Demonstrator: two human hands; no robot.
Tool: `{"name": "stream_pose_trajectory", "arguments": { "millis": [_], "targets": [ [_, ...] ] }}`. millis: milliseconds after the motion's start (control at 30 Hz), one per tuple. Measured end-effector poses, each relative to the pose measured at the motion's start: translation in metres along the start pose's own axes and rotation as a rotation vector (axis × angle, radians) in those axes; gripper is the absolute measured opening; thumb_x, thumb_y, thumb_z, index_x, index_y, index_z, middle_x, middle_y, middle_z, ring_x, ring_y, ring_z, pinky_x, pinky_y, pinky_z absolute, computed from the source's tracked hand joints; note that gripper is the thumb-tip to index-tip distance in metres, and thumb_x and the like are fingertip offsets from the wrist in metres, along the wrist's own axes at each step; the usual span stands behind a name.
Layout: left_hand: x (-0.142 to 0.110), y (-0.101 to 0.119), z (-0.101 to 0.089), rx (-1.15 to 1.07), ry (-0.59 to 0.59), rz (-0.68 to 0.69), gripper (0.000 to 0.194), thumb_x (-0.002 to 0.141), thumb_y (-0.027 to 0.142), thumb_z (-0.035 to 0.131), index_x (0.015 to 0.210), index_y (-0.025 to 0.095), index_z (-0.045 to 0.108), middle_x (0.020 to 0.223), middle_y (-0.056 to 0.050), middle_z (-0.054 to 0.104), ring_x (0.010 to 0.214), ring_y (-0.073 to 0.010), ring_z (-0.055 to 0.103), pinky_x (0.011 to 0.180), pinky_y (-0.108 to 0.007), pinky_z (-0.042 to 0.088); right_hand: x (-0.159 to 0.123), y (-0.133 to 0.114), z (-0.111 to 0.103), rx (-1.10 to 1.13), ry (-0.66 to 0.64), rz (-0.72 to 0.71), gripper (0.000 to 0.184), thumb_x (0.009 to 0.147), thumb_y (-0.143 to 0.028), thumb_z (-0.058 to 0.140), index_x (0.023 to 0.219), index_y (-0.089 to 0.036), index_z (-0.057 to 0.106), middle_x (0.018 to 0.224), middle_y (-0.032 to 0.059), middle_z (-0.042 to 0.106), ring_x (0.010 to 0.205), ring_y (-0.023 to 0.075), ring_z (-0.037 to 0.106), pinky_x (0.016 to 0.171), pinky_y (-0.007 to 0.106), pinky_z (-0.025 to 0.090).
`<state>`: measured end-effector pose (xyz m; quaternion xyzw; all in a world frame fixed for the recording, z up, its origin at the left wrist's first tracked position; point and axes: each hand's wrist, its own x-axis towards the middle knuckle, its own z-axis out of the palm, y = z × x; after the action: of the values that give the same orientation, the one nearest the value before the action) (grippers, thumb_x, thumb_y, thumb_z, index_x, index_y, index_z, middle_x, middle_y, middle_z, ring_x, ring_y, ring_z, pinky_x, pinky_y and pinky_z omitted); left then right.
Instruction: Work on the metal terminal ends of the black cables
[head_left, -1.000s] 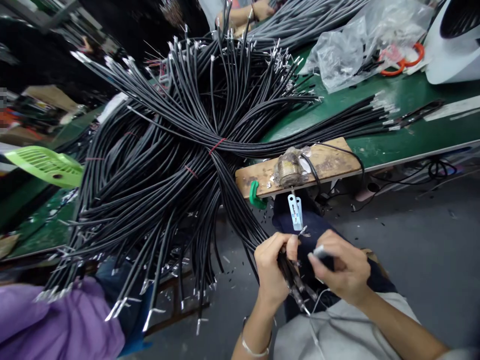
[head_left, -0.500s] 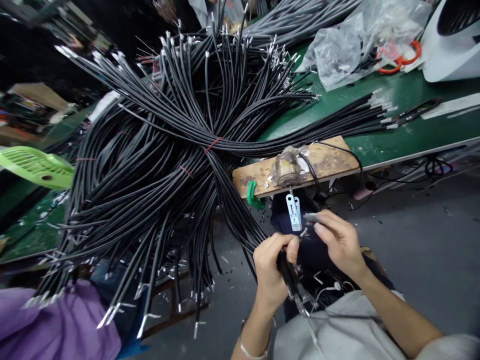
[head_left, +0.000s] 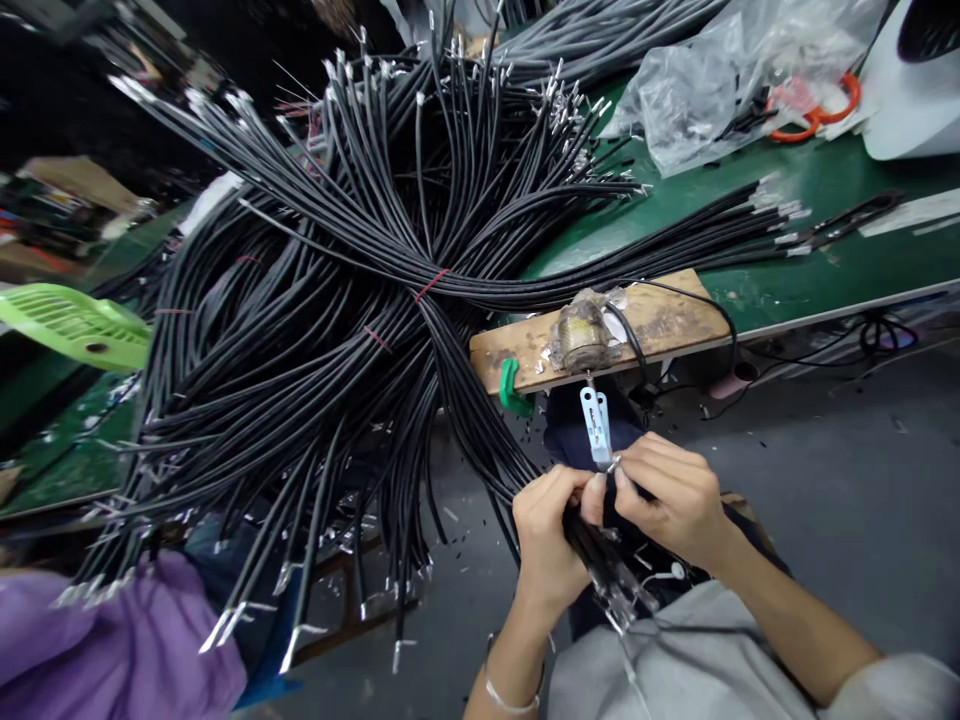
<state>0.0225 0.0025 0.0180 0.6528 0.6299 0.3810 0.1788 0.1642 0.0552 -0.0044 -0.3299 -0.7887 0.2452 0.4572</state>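
Note:
My left hand (head_left: 551,515) is closed round a bundle of black cables (head_left: 495,450). Between its thumb and forefinger it pinches one cable, whose stripped end points to the right. My right hand (head_left: 671,495) is closed too, its thumb and fingertips meeting at the silvery bare wire end (head_left: 615,464) of that cable. Just above the fingertips hangs a light blue clothespin-like clip (head_left: 597,425). It is joined by a thin shaft to a small motor (head_left: 583,335) wrapped in clear tape. Whether the wire touches the clip is hard to make out.
The motor sits on a wooden board (head_left: 667,320) beside a green clamp (head_left: 513,388). A large heap of black cables (head_left: 300,300) covers the green table (head_left: 832,215). Orange-handled scissors (head_left: 814,118), a plastic bag (head_left: 682,100) and dark pliers (head_left: 855,220) lie to the right. A purple garment (head_left: 150,640) shows lower left.
My right hand has moved left and down to meet the cable end at my left hand. The grey piece that showed in its fingers is out of sight. The view has shifted slightly.

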Motion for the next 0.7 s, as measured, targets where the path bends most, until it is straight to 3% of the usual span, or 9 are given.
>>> {"name": "stream_pose_trajectory", "arguments": {
  "millis": [100, 167, 267, 333, 433, 600, 700],
  "targets": [
    [0.002, 0.002, -0.001, 0.011, 0.029, 0.002, 0.02, 0.088, 0.016, 0.054, 0.068, 0.016, 0.058, 0.057, 0.003, 0.053, 0.05, -0.0084, 0.049, 0.052, -0.02, 0.035, -0.006, -0.002, 0.002, -0.064, 0.097, -0.083, 0.014, 0.077, -0.007, 0.057, 0.079, -0.019, 0.065, 0.069, 0.0051, 0.07, 0.062, 0.0178, 0.062, 0.06, 0.033, 0.048],
    [0.005, 0.003, -0.003, 0.016, 0.042, 0.004, 0.022, 0.089, 0.017, 0.052, 0.068, 0.016, 0.059, 0.056, 0.003, 0.053, 0.049, -0.0083, 0.049, 0.05, -0.02, 0.035, -0.009, -0.002, 0.001, 0.001, 0.122, -0.039, 0.016, 0.077, -0.007, 0.057, 0.081, -0.019, 0.066, 0.07, 0.0047, 0.071, 0.063, 0.018, 0.064, 0.061, 0.033, 0.05],
    [0.006, 0.005, -0.003, 0.023, 0.041, 0.017, 0.022, 0.089, 0.017, 0.053, 0.067, 0.016, 0.059, 0.055, 0.003, 0.053, 0.048, -0.0084, 0.049, 0.049, -0.02, 0.035, -0.01, -0.001, -0.002, 0.146, 0.15, 0.208, 0.015, 0.081, -0.01, 0.057, 0.078, -0.019, 0.068, 0.072, 0.004, 0.072, 0.065, 0.0176, 0.066, 0.065, 0.033, 0.053],
    [0.004, 0.004, -0.002, 0.027, 0.046, 0.015, 0.021, 0.088, 0.017, 0.054, 0.067, 0.016, 0.06, 0.055, 0.003, 0.053, 0.049, -0.0085, 0.049, 0.05, -0.02, 0.035, -0.008, -0.001, -0.003, 0.24, 0.158, 0.386, 0.011, 0.082, -0.015, 0.061, 0.088, -0.02, 0.069, 0.08, 0.0044, 0.074, 0.07, 0.0185, 0.069, 0.068, 0.032, 0.055],
    [0.001, 0.001, 0.001, 0.03, 0.055, -0.014, 0.019, 0.087, 0.017, 0.056, 0.068, 0.016, 0.061, 0.057, 0.003, 0.053, 0.05, -0.0089, 0.05, 0.051, -0.02, 0.036, -0.003, -0.006, -0.002, 0.302, 0.155, 0.522, 0.026, 0.079, -0.021, 0.068, 0.105, -0.02, 0.065, 0.085, 0.0037, 0.076, 0.076, 0.0201, 0.072, 0.074, 0.031, 0.057],
    [0.002, -0.001, 0.007, 0.035, 0.031, 0.0, 0.019, 0.086, 0.018, 0.057, 0.067, 0.015, 0.06, 0.058, 0.002, 0.054, 0.054, -0.0103, 0.051, 0.054, -0.022, 0.036, -0.001, -0.016, 0.005, 0.073, 0.204, 0.464, 0.019, 0.079, -0.015, 0.066, 0.097, -0.02, 0.063, 0.073, 0.0016, 0.073, 0.07, 0.0197, 0.069, 0.077, 0.035, 0.054],
    [0.003, -0.001, 0.007, 0.03, 0.009, -0.003, 0.02, 0.087, 0.018, 0.057, 0.067, 0.015, 0.059, 0.058, 0.002, 0.053, 0.054, -0.0103, 0.051, 0.054, -0.022, 0.036, -0.004, -0.016, 0.009, 0.06, 0.244, 0.416, 0.021, 0.077, -0.011, 0.064, 0.096, -0.02, 0.062, 0.072, 0.0021, 0.07, 0.069, 0.0195, 0.066, 0.074, 0.036, 0.053]
  ]
}}
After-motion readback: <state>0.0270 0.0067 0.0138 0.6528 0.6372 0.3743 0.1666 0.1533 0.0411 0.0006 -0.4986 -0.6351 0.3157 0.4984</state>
